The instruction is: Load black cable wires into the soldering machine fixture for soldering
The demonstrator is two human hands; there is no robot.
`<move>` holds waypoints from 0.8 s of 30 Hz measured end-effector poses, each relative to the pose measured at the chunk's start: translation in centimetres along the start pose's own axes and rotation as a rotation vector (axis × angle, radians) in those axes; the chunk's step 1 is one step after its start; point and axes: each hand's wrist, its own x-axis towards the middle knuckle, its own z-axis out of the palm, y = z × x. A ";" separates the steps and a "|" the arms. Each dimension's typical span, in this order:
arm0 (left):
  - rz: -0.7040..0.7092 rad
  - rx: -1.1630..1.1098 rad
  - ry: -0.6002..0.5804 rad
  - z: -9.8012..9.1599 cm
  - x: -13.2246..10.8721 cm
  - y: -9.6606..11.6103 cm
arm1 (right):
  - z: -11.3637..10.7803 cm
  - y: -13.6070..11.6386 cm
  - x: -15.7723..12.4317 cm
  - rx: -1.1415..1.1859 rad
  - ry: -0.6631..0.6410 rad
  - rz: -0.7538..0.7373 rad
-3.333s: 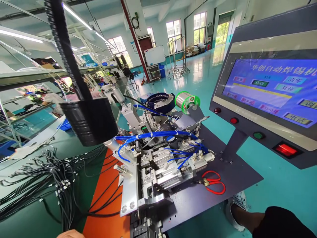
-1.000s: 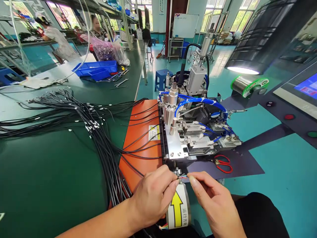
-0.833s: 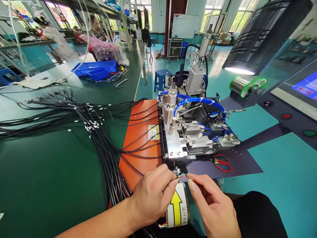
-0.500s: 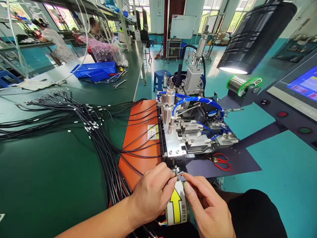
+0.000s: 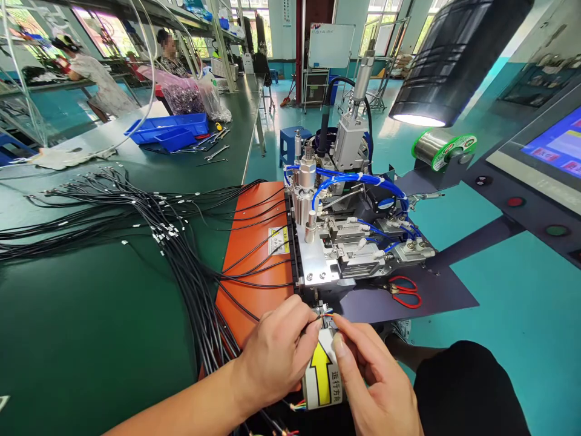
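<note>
My left hand (image 5: pixel 281 351) is closed in a pinch on the end of a black cable, most of which the fingers hide. Thin coloured wires (image 5: pixel 327 313) fan out from that end, just in front of the machine's small metal fixture. My right hand (image 5: pixel 379 378) has its index fingertip at the wires and its thumb curled close below; the exact contact is hard to see. Under both hands is a rounded housing with a yellow arrow label (image 5: pixel 322 378). More stripped coloured wire ends (image 5: pixel 298 406) show at its lower left.
A benchtop machine (image 5: pixel 345 236) with blue air tubes stands ahead, beside an orange plate (image 5: pixel 254 242) crossed by black cables. A thick cable bundle (image 5: pixel 181 272) lies left. Red-handled scissors (image 5: pixel 403 292), a solder spool (image 5: pixel 438 148), a lamp (image 5: pixel 458 60) and a control panel (image 5: pixel 535 200) are right.
The view has shifted slightly. Both hands stay at the wires, which are spread a little differently between the fingertips, with an orange strand now at the right index finger.
</note>
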 end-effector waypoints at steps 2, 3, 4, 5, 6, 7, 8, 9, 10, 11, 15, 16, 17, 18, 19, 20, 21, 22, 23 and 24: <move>-0.006 0.000 -0.004 0.0 0.0 -0.1 | 0.2 -0.1 -0.2 -0.029 0.013 -0.015; -0.008 0.002 -0.007 0.0 0.0 -0.1 | 0.2 -0.2 -0.2 -0.038 0.015 -0.026; -0.009 0.004 -0.006 0.0 0.0 -0.1 | 0.2 -0.2 -0.3 -0.046 0.018 -0.038; -0.009 0.006 -0.003 0.0 0.0 -0.1 | 0.2 -0.2 -0.2 -0.057 0.024 -0.052; -0.008 0.008 -0.002 0.0 0.0 -0.1 | 0.0 -0.3 -0.1 -0.074 0.031 -0.066; -0.009 0.011 -0.005 0.0 0.0 -0.1 | -0.2 -0.3 0.1 -0.101 0.034 -0.082; -0.010 0.015 -0.010 0.0 0.0 -0.1 | -0.5 -0.2 0.5 -0.137 0.035 -0.101; -0.010 0.021 -0.018 0.0 -0.1 -0.1 | -0.8 -0.2 0.9 -0.179 0.031 -0.123; -0.006 0.029 -0.030 0.0 -0.1 -0.1 | -1.2 -0.1 1.4 -0.223 0.017 -0.144; -0.002 0.040 -0.046 0.0 -0.1 -0.1 | -1.5 -0.1 1.9 -0.261 -0.001 -0.166; 0.040 0.081 -0.086 0.0 -0.2 -0.2 | -2.3 -0.4 4.0 -0.315 -0.134 -0.219; 0.054 0.088 -0.093 0.0 -0.2 -0.2 | -2.5 -0.7 4.4 -0.313 -0.179 -0.225; 0.072 0.096 -0.099 0.0 -0.2 -0.2 | -2.6 -0.9 4.7 -0.314 -0.223 -0.229; 0.093 0.108 -0.106 0.0 -0.2 -0.2 | -2.7 -1.3 5.0 -0.321 -0.263 -0.234; 0.119 0.125 -0.113 0.0 -0.1 -0.2 | -2.8 -1.6 5.2 -0.340 -0.303 -0.246; 0.152 0.147 -0.116 -0.1 -0.1 -0.1 | -2.9 -2.0 5.3 -0.373 -0.336 -0.260; 0.189 0.173 -0.115 -0.1 -0.1 -0.1 | -3.0 -2.3 5.5 -0.412 -0.361 -0.273; 0.226 0.203 -0.110 -0.1 -0.1 -0.1 | -3.1 -2.6 5.6 -0.449 -0.381 -0.271; 0.262 0.232 -0.100 -0.2 -0.1 -0.1 | -3.1 -2.8 5.7 -0.471 -0.398 -0.249; 0.293 0.256 -0.091 -0.3 -0.1 -0.1 | -3.1 -3.0 5.8 -0.472 -0.408 -0.205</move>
